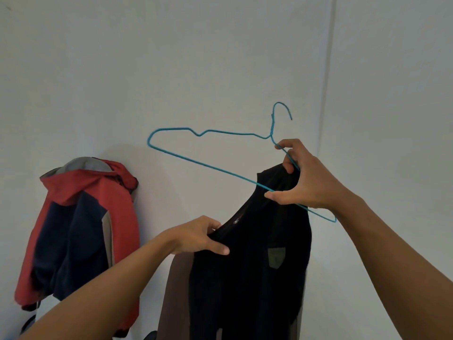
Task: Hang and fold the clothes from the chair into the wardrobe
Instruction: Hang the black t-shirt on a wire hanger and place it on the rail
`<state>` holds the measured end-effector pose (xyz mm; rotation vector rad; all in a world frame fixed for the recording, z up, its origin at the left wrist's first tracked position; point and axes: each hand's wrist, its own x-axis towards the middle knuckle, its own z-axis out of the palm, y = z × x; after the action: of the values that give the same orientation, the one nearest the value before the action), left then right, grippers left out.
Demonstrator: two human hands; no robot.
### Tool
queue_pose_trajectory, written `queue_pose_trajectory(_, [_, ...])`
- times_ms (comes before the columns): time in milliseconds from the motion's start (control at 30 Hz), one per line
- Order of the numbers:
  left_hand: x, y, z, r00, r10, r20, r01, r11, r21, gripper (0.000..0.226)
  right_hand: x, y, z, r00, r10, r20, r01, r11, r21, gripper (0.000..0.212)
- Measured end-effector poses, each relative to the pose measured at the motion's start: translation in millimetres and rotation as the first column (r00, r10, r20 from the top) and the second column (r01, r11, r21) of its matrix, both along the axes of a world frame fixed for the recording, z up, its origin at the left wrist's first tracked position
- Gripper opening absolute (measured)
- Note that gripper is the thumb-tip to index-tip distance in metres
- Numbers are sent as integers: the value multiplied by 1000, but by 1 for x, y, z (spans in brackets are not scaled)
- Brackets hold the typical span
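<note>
A black garment (252, 266) with a small grey patch hangs in front of me, held up at chest height. My left hand (201, 236) grips its collar edge on the left. My right hand (308, 177) pinches a thin blue wire hanger (196, 161) together with the garment's upper shoulder. The hanger is tilted, its hook pointing up and its right end tucked down behind my right wrist. Its left end sticks out bare over the wall. The garment's lower part runs out of the frame.
A red, navy and grey hooded jacket (81, 229) hangs against the white wall (171, 69) at the left. A brown-grey cloth (176, 290) shows behind the black garment. A vertical wall corner (328, 94) runs down at the right.
</note>
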<state>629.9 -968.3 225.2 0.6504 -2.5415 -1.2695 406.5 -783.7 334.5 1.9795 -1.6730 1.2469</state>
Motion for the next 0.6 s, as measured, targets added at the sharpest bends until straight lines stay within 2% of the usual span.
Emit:
queue_pose_trajectory(67, [13,-6,5,994,49,-93,-46,998,40,32,-11,3,2,999,-52,-3,52,999,-5,88])
queue_pose_trajectory(167, [32,-16,21,963,57,-265,-12,986,168,40,-24,7,-1,992,-123,-9,123,992,-9,89])
queue_pose_trajectory(267, [42,-14,36,936,79,-344,-46,994,103,25,-32,9,-5,988,-155,9,155,988,-15,90])
queue_pose_trajectory(333, [45,-10,44,927,144,-347,-134,990,52,17,-36,11,-8,987,-160,2,160,987,-8,91])
queue_pose_trajectory(400, [43,-7,51,906,241,-346,-244,969,36,23,-35,14,-11,986,-162,-34,163,987,13,94])
queue_pose_trajectory(500, [34,2,58,784,410,-466,-458,889,12,27,-31,15,-15,985,-155,-71,157,987,32,97])
queue_pose_trajectory(600, [29,7,68,682,454,-573,-603,792,-90,23,-27,16,-21,990,-133,-47,135,990,33,96])
